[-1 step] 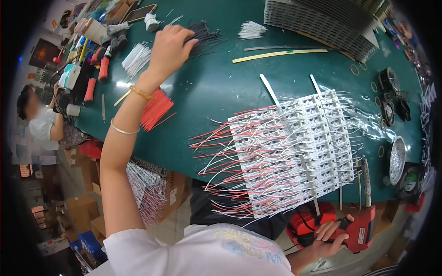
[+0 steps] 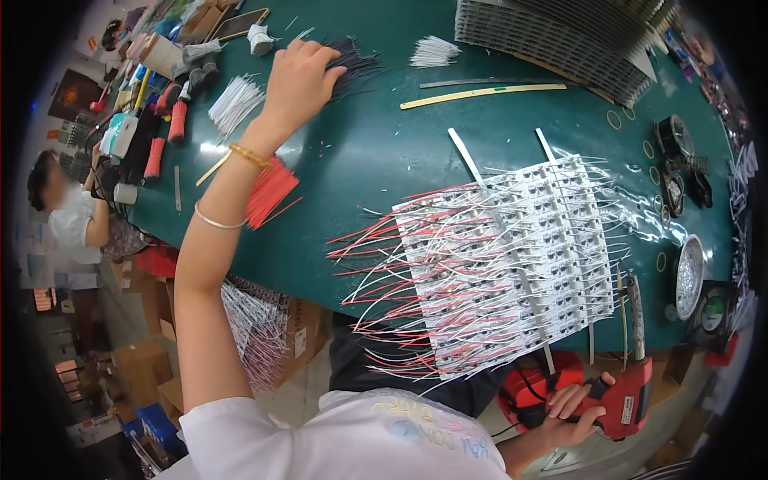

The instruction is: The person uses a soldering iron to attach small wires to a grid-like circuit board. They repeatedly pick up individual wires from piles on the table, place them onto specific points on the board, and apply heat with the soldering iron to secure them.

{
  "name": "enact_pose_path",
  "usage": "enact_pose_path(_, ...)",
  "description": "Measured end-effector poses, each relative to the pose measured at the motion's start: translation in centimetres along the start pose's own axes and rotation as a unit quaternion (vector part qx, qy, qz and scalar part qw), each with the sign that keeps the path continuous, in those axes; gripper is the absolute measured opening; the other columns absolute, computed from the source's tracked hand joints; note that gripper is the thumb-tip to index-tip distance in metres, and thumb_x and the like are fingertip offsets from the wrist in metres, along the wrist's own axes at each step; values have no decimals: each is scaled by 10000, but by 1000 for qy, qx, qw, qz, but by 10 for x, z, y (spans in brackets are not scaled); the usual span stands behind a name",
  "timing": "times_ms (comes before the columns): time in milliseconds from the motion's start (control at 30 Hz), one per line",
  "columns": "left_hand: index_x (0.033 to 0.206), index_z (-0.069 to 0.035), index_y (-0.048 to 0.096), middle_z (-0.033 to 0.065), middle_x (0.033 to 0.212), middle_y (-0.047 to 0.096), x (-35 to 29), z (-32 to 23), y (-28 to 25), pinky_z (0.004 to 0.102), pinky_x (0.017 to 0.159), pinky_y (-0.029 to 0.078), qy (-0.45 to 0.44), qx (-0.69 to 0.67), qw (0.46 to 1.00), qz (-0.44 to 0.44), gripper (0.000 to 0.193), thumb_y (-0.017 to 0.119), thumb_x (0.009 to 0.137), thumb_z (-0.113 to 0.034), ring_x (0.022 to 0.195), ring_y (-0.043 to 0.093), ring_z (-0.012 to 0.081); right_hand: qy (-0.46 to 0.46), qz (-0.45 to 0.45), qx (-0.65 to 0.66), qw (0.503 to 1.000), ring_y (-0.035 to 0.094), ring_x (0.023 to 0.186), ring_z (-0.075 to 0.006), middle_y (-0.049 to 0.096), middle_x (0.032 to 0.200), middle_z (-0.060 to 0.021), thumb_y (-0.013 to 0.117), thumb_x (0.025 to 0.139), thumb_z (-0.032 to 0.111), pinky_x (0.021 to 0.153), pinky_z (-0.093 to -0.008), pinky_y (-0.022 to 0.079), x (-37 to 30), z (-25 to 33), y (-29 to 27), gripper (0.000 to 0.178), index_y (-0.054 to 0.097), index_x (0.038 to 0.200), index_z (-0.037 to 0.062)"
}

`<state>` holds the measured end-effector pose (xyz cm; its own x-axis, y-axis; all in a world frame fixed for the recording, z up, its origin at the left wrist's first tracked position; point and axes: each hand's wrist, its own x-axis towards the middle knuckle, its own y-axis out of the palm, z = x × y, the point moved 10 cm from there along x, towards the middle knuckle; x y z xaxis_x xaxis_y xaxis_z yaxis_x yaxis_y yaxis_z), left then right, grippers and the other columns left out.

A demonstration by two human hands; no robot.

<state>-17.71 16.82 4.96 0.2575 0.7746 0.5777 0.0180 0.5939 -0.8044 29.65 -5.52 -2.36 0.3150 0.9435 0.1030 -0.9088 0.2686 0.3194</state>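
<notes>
My left hand (image 2: pixel 300 80) reaches to the far side of the table, at the edge of a pile of black wires (image 2: pixel 356 60). Its thumb and forefinger are apart; the other fingertips are partly hidden. At the lower right, my right hand (image 2: pixel 574 412) is wrapped round a red soldering gun (image 2: pixel 624 404), its metal barrel pointing up past the table edge. Between the hands lies a white panel of small circuit boards (image 2: pixel 512 264). Red and white wires stick out from its left side, white ones from its right. Metal strips (image 2: pixel 466 156) cross the panel.
Red wires (image 2: pixel 272 192) lie beneath my left forearm, white wires (image 2: pixel 236 106) left of my wrist. A second white bundle (image 2: pixel 434 52) sits far back, near stacked boards (image 2: pixel 552 40). A foil-lined bowl (image 2: pixel 690 276) stands right. Another person (image 2: pixel 72 208) sits left.
The view has shifted very slightly. Both hands keep nearly the same place and pose, the left by the black wires and the right on the soldering gun.
</notes>
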Motion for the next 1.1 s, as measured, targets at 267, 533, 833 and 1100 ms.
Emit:
enact_pose_path(267, 854, -10, 595, 142, 836, 607, 8, 26, 47, 415, 743, 428, -106, -5, 979, 172, 116, 602, 784, -102, 837, 547, 325, 10, -50, -10, 999, 318, 352, -90, 346, 475, 0, 403, 949, 369, 393, -234, 322, -9, -3, -9, 510, 309, 1263, -22)
enact_pose_path(533, 845, 2, 573, 152, 843, 598, 5, 20, 48, 407, 747, 431, -84, 0, 981, 174, 101, 589, 785, -78, 859, 545, 327, 5, -16, -10, 1000, 307, 348, -86, 348, 479, 1, 411, 949, 360, 390, -230, 319, -3, -1, -4, 507, 306, 1266, -21)
enact_pose_path(833, 771, -13, 595, 137, 716, 607, 8, 23, 25, 383, 654, 440, -117, -42, 986, 112, 113, 637, 760, -118, 722, 577, 303, -22, 14, -17, 1000, 321, 354, -86, 361, 489, 0, 420, 946, 356, 393, -229, 320, 9, 6, 5, 515, 302, 1271, -26)
enact_pose_path(1100, 750, -17, 579, 91, 666, 606, 22, 9, -9, 321, 531, 426, -36, -130, 991, -14, 141, 634, 788, -142, 550, 558, 217, -48, 63, -56, 995, 347, 362, -90, 377, 489, -5, 461, 932, 340, 405, -232, 338, 25, 17, 25, 543, 307, 1266, -59)
